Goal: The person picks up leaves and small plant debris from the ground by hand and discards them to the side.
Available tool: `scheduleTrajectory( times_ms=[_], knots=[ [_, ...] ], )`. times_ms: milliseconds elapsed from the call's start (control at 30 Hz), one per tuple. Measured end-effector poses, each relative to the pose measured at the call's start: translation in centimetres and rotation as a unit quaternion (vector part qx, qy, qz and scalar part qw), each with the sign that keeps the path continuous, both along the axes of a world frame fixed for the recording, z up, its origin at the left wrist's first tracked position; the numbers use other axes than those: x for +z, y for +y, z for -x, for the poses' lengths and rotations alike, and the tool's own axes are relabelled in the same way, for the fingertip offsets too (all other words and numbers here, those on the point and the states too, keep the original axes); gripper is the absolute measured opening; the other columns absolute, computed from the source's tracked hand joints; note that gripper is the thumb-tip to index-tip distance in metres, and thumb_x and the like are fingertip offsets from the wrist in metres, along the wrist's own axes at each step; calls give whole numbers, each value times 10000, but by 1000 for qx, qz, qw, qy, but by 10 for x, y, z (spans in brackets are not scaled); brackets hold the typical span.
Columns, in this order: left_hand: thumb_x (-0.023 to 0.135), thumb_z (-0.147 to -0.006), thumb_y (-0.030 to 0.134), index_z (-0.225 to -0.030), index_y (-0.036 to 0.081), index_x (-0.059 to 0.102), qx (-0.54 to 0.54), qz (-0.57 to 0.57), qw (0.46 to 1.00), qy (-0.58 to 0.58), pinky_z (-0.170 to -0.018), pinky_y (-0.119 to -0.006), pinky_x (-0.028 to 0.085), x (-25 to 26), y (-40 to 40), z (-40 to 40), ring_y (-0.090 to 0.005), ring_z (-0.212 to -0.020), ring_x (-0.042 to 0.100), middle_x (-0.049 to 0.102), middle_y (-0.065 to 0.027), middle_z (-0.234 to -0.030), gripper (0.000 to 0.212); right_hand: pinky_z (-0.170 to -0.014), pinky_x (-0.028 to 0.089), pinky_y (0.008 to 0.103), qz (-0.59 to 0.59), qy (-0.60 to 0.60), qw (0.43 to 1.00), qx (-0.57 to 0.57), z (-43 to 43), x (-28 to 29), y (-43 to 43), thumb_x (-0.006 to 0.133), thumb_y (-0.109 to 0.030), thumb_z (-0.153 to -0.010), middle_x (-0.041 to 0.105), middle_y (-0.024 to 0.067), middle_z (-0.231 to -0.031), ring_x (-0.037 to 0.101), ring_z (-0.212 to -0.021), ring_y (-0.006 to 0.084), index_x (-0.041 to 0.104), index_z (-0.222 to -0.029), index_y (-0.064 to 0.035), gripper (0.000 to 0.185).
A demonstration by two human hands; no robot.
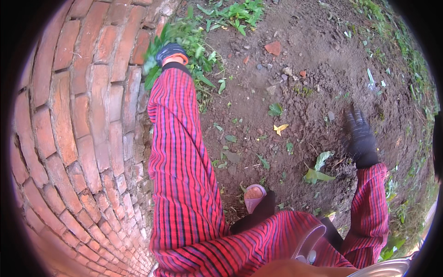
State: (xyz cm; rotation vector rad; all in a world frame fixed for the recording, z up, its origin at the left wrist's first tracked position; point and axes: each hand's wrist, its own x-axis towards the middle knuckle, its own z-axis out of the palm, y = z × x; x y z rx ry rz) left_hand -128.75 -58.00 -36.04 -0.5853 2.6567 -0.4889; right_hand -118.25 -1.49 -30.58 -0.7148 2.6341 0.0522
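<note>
My left hand (172, 53), in a dark glove with an orange cuff, is closed around leafy green weeds (204, 65) at the foot of the brick wall. Leaves stick out on both sides of it, some blurred by motion, and its fingertips are hidden. Over on the right, my right hand (360, 135) wears a dark glove. Its fingers are spread and slightly blurred just over or on the bare soil (242, 104), with nothing visible in them. A pale green leaf (322, 160) and a larger wilted leaf (318, 176) lie nearby.
A red brick wall (83, 114) rises close along the left. Brick fragments (273, 48), small stones (287, 71) and a yellow leaf (280, 129) litter the ground. More weeds (242, 15) grow ahead, with grass (408, 59) along the right. A sandaled foot (254, 197) shows below.
</note>
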Motion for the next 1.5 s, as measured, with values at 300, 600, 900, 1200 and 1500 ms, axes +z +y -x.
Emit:
scheduleTrajectory(
  times_ms=[300,600,900,1200,1500],
  knots=[
    [473,-756,353,-973,99,638,-23,-81,996,20,-865,-411,423,-15,-119,-34,-311,-1030,537,561,-166,-1093,373,-1001,312,393,80,5,997,1,11,0,-16,675,-194,-637,245,168,-1387,294,-1244,353,322,-1309,-102,764],
    [440,-809,268,-1147,71,521,-31,-272,959,-79,-888,-388,407,-6,-15,-296,-319,-1006,539,562,-176,-1095,400,-999,313,389,-39,-50,997,-33,10,13,-12,640,-231,-698,250,193,-1377,298,-1237,361,324,-1302,-65,701],
    [558,-764,353,-1196,88,465,-76,-320,929,171,-974,-377,311,41,33,-298,-265,-1117,449,517,-113,-1175,515,-968,342,410,-31,37,999,23,4,0,-9,616,-265,-718,262,187,-1374,344,-1202,374,349,-1288,-60,662],
    [524,-703,609,-1319,119,352,169,-172,962,128,-1042,-414,190,-51,-7,-99,-283,-1266,292,323,-108,-1373,806,-992,316,408,-71,14,997,16,4,-5,-12,641,-315,-700,261,202,-1371,314,-1224,371,321,-1302,-59,728],
    [562,-730,550,-1257,64,436,181,-166,968,-45,-973,-329,315,-51,-76,-79,-254,-1191,400,421,-149,-1296,728,-1013,273,423,-58,15,998,13,-1,-5,-12,619,-352,-717,224,205,-1386,261,-1254,379,267,-1326,-43,768]
  ],
)
